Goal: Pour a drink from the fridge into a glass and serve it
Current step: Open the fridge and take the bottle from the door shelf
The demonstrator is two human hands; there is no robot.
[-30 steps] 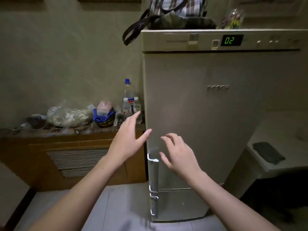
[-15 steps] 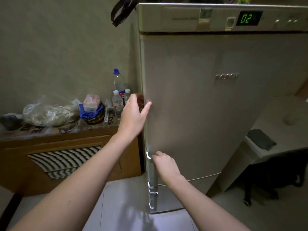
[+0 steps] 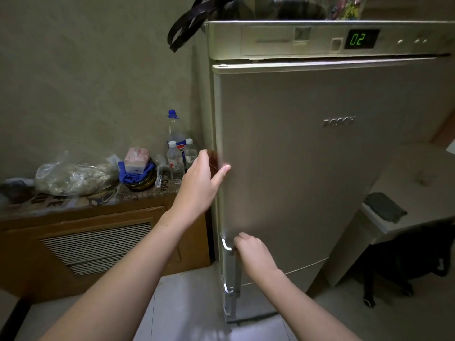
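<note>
A tall beige fridge (image 3: 307,168) fills the right half of the head view, its display reading 02. Its upper door stands slightly ajar, with a dark gap under the control panel. My right hand (image 3: 251,252) is closed around the chrome door handle (image 3: 227,244) at the door's lower left. My left hand (image 3: 202,178) rests flat on the door's left edge, fingers spread, thumb on the door front. The fridge's inside is hidden. No glass is in view.
A wooden cabinet (image 3: 93,242) stands left of the fridge, carrying plastic bottles (image 3: 176,153), a plastic bag (image 3: 71,178) and a blue cloth bundle (image 3: 138,173). A bag (image 3: 246,8) lies on the fridge top. A pale table (image 3: 413,193) with a dark pad (image 3: 385,210) stands at right.
Both hands went from hovering before the fridge to touching it: the right closed on the handle, the left pressed on the door edge. The upper door has come slightly away from the body.
</note>
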